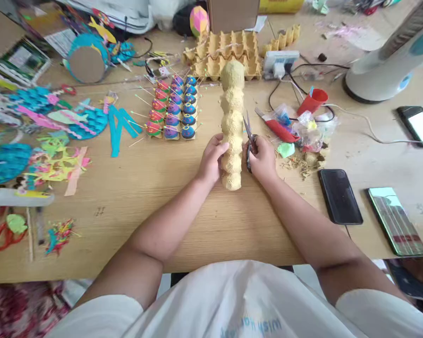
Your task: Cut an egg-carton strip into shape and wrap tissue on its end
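Observation:
A long strip of yellowish egg carton point(232, 122), its rounded cups outward, stands out above the middle of the table. My left hand point(213, 160) is closed around its left side, with the thumb on the front. On the other side, my right hand point(263, 157) grips dark-handled scissors point(249, 136) whose blades point away from me, slightly parted. The blades are close to the strip's right edge; whether they touch it I cannot tell. Beyond the left hand stand painted egg-carton caterpillars in red, purple and blue point(171, 107), with pins sticking out of them.
Yellow egg trays point(229, 51) lie at the back. To the right are a red cup point(313, 101), a red-handled cutter point(282, 130), carton scraps point(298, 164), a black phone point(340, 196) and another phone point(396, 220). Blue paper strips point(121, 124) and red-handled scissors point(5, 235) lie left.

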A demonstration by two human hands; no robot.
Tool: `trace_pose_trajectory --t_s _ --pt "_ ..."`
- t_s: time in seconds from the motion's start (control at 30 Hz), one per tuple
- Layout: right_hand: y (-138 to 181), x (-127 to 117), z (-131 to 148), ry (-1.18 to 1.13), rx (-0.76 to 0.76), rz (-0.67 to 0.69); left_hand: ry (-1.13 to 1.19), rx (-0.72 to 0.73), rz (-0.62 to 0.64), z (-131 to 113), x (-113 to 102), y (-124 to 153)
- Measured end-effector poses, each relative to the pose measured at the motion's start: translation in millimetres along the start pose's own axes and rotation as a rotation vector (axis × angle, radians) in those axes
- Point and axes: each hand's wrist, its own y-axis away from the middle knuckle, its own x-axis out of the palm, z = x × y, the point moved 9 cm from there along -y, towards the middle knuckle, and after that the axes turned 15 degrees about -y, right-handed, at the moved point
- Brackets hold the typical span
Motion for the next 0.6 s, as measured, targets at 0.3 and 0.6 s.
trace_pose_trajectory --t_s 0.3,0.6 --pt "1.2 -1.8 8.4 0.143 -0.108 -0.026 -0.043 -0.023 0.031 1.8 0.5 -1.7" --pt "0.2 -7.1 11.0 0.157 -0.037 -0.041 0.01 -0.074 0.004 4.4 4.3 1.9"
